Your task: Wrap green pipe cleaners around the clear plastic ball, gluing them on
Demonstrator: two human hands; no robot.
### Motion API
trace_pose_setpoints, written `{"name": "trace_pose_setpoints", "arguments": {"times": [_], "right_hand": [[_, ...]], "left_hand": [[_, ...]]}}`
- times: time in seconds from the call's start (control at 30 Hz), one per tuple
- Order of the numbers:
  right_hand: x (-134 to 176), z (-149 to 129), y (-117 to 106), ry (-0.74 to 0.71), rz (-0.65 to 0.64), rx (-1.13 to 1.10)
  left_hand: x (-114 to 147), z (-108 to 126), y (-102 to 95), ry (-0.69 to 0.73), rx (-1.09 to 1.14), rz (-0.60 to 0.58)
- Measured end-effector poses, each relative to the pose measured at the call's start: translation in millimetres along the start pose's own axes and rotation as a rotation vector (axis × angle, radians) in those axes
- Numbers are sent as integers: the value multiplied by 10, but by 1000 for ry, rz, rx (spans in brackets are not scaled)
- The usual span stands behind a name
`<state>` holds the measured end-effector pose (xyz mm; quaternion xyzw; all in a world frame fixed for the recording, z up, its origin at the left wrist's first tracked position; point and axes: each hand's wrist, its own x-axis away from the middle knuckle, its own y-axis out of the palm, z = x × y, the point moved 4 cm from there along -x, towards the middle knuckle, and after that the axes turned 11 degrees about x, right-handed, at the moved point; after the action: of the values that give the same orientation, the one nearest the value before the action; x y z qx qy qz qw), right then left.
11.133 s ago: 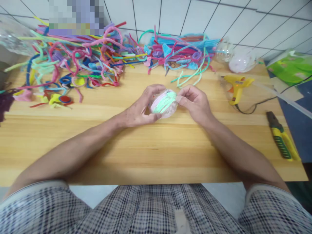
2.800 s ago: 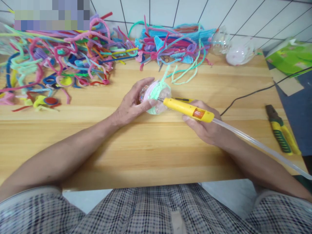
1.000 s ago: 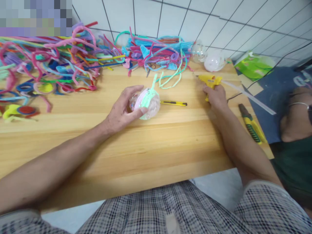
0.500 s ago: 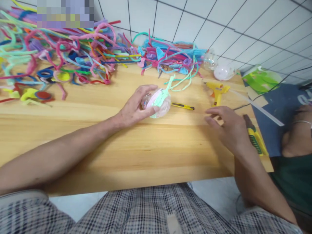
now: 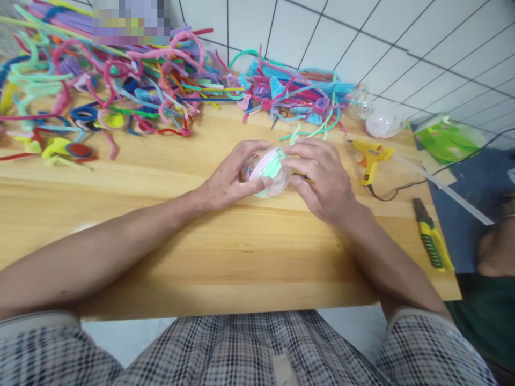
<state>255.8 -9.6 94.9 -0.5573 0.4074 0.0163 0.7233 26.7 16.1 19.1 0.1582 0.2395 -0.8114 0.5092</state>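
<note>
Above the middle of the table, my left hand is closed round the left side of a clear plastic ball. A fuzzy band of pink and mint-green pipe cleaners runs across the ball, with my left thumb over its lower end. My right hand curls round the ball's right side, fingertips against it by the green end of the band. A loose green tip shows above my right fingers. Behind that hand lies a yellow utility knife, mostly covered.
Tangled pipe cleaners fill the back left, with bundled blue and pink ones beside them. Further right are another clear ball, a yellow glue gun with its cord, and yellow-green cutters. Another person's arm is at the right edge.
My right hand has moved left from beside the glue gun to the ball, covering most of the utility knife. My left hand keeps its hold. The view has shifted slightly.
</note>
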Motion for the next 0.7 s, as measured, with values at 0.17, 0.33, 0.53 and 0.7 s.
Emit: {"name": "trace_pose_setpoints", "arguments": {"times": [0.17, 0.33, 0.53, 0.7], "right_hand": [[66, -27, 34, 51, -13, -12], [93, -54, 68, 94, 5, -72], [102, -42, 102, 188, 6, -103], [53, -27, 102, 291, 71, -97]], "left_hand": [[10, 12, 1, -6, 30, 4], [18, 17, 4, -16, 59, 5], [20, -7, 4, -32, 51, 6], [17, 17, 8, 13, 32, -7]]}}
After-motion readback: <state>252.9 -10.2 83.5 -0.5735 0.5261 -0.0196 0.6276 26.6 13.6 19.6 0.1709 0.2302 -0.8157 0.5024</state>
